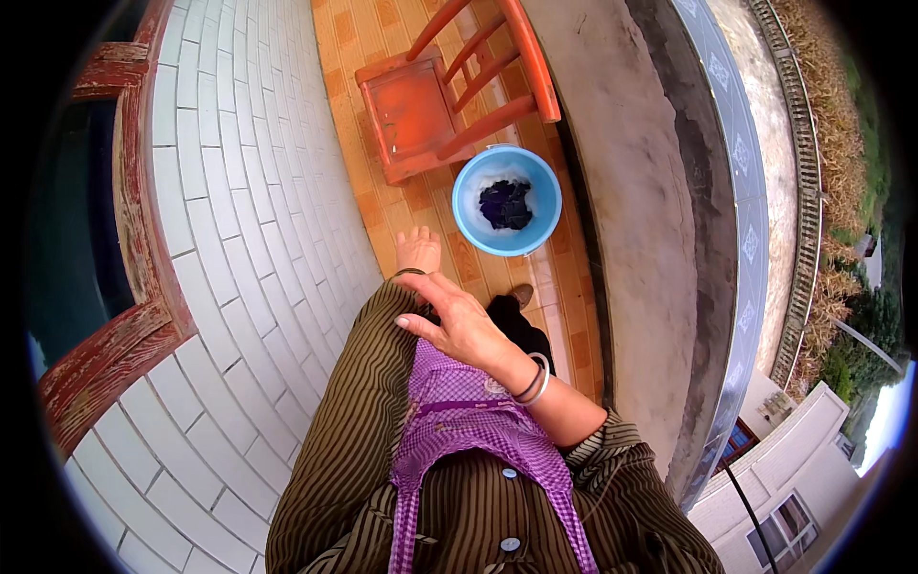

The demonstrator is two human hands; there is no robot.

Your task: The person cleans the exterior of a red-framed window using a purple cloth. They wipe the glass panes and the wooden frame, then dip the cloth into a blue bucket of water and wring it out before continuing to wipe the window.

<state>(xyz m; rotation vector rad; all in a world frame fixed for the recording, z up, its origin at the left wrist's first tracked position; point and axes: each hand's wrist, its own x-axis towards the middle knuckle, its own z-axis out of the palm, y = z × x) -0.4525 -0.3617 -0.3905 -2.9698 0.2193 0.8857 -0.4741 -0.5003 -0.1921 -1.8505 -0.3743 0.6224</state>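
My left hand (418, 251) reaches forward above the tiled floor, palm down, its fingers slightly apart and holding nothing. A brown striped sleeve (351, 373) covers the left arm down to a cuff near the wrist. Across that cuff lies my right hand (462, 319), thumb and forefinger spread; its other fingers are partly hidden. The right sleeve (613, 438) is bunched at the elbow, leaving the forearm bare. A silvery bangle (545, 379) and a dark band circle the right wrist. Ahead of my hands stands a light blue bucket (467, 215) containing dark cloth and white suds.
An orange-red wooden chair (412, 107) stands just beyond the bucket. White brick-shaped tiles (237, 237) cover the wall at left, beside a worn red window frame (136, 208). A low concrete ledge (609, 143) runs along the right. My purple checked apron (459, 380) hangs in front.
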